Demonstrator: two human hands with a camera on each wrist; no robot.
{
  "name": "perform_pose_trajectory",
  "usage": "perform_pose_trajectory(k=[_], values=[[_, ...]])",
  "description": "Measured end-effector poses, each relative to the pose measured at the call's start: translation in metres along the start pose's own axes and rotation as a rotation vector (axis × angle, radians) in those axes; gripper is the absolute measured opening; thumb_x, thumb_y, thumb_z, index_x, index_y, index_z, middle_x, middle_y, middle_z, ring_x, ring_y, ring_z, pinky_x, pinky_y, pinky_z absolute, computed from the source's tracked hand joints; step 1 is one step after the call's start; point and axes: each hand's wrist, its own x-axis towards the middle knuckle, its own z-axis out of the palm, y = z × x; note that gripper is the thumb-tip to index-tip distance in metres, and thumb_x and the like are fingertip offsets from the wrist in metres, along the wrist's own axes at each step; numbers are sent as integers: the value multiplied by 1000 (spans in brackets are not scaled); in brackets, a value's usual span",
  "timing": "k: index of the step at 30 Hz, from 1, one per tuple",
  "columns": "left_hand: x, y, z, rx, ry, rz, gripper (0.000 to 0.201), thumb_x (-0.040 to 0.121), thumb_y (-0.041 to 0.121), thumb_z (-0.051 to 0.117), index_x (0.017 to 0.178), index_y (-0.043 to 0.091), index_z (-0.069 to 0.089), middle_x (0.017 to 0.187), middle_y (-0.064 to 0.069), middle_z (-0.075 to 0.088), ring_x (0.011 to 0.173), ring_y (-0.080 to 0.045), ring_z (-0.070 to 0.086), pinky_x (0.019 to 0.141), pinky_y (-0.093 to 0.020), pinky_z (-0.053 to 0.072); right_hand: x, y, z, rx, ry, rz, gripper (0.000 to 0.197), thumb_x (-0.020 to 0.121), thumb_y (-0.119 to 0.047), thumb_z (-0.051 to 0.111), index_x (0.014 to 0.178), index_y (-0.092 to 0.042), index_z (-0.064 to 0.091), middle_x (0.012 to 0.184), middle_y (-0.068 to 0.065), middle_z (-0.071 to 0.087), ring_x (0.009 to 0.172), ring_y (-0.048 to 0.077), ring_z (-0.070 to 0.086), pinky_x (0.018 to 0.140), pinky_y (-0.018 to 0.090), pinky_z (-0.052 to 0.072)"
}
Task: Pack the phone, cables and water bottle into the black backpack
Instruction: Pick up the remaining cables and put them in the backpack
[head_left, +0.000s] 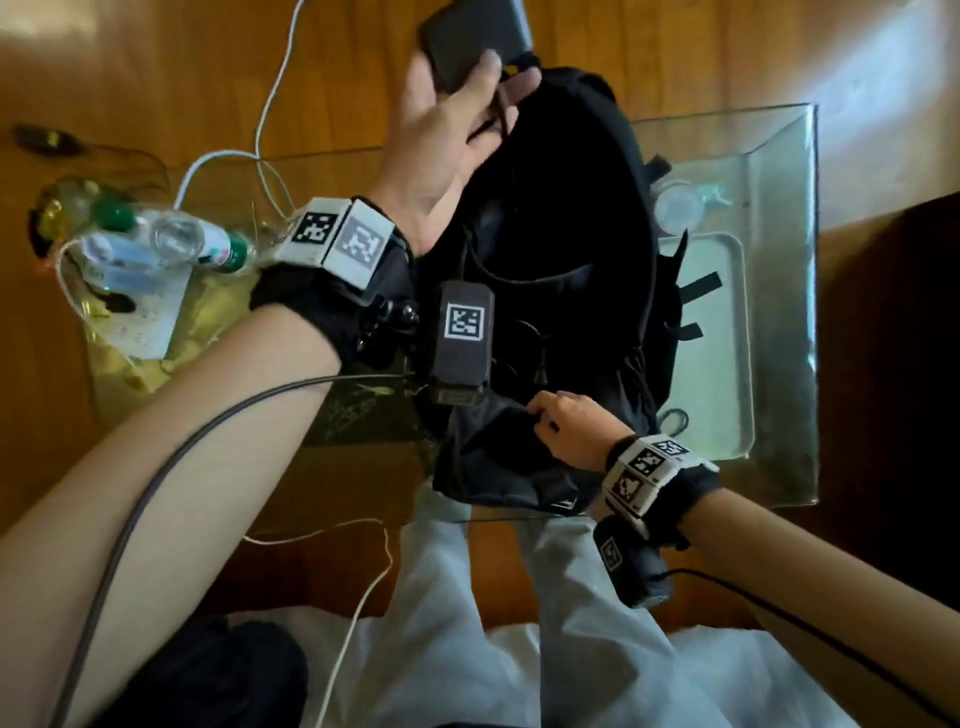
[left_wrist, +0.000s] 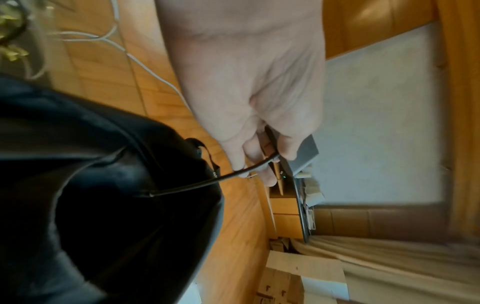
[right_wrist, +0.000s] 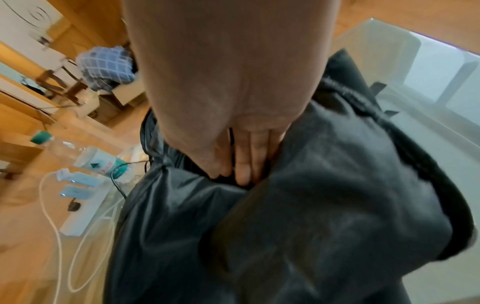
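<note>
The left hand has its grip round a dark slab-shaped phone and a thin black cable, at twelve o'clock above the black fabric backpack on the glass desk. The right hand pinches the bag's near edge at six o'clock. Judged early: the clear plastic water bottle and white cable lie unpacked at nine o'clock.

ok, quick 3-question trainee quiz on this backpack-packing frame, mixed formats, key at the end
1. True or false: the clear plastic water bottle with the green cap is already inside the black fabric backpack.
2. Multiple choice: what does the left hand hold above the backpack? A) a dark flat phone with a thin black cable B) a white charger C) nothing
3. Fill in: the right hand grips the backpack's near ____ edge.

Key
1. False: it lies on the glass table, left of the backpack.
2. A: the dark flat phone and the thin black cable.
3. Fabric.
</note>
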Motion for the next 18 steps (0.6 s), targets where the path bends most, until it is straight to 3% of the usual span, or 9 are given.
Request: perform_pose_trajectory(k=[2, 4, 6, 8, 11, 14, 16, 18], values=[[5, -16, 2, -34, 15, -17, 17, 98, 4, 47, 113, 12, 43, 113, -10, 58, 103, -25, 65, 100, -43, 48, -4, 13, -12, 89, 66, -53, 32, 94, -18, 44, 124, -14, 52, 118, 12, 62, 110, 31, 57, 92, 35, 45], [5, -36, -1, 34, 57, -76, 20, 98, 5, 46, 114, 17, 42, 114, -5, 58, 104, -21, 66, 96, -37, 50, -6, 27, -23, 172, 145, -54, 28, 93, -15, 45, 118, -13, 56, 105, 12, 68, 99, 30, 63, 86, 33, 48], [3, -60, -12, 262, 90, -180, 24, 98, 6, 47, 116, 20, 40, 118, -4, 56, 100, -16, 67, 86, -29, 52, -5, 41, -32, 243, 173, -26, 26, 92, -13, 45, 114, -14, 58, 94, 11, 71, 90, 28, 66, 84, 35, 51], [1, -82, -28, 637, 79, -284, 28, 97, 10, 49, 120, 19, 37, 120, -7, 54, 87, -11, 69, 76, -27, 52, 0, 52, -38, 265, 164, -9, 26, 90, -13, 45, 112, -16, 58, 93, 10, 71, 87, 27, 67, 85, 39, 52], [2, -97, -31, 1165, -51, -274, 42, 95, 17, 54, 133, 18, 36, 125, -15, 57, 89, -16, 70, 80, -33, 55, 5, 60, -42, 275, 112, 4, 27, 90, -15, 44, 113, -20, 57, 92, 7, 72, 85, 23, 68, 87, 36, 52], [15, -106, -11, 1594, -190, -241, 58, 94, 27, 54, 146, 28, 29, 135, -17, 52, 117, -35, 55, 96, -42, 46, 8, 65, -40, 281, 82, -16, 27, 89, -14, 44, 112, -21, 57, 91, 7, 73, 80, 21, 69, 85, 33, 53], [25, -118, 1, 1752, -330, -298, 58, 94, 26, 51, 147, 27, 28, 141, -15, 47, 126, -38, 47, 103, -44, 40, 8, 66, -37, 274, 74, -24, 25, 91, -15, 45, 112, -20, 57, 91, 8, 72, 79, 20, 69, 83, 31, 53], [28, -130, 7, 1789, -480, -369, 43, 95, 16, 46, 137, 16, 46, 133, -17, 51, 123, -38, 49, 99, -41, 42, 8, 68, -35, 270, 69, -21, 26, 92, -16, 44, 113, -19, 58, 93, 8, 72, 80, 21, 68, 82, 29, 52]])
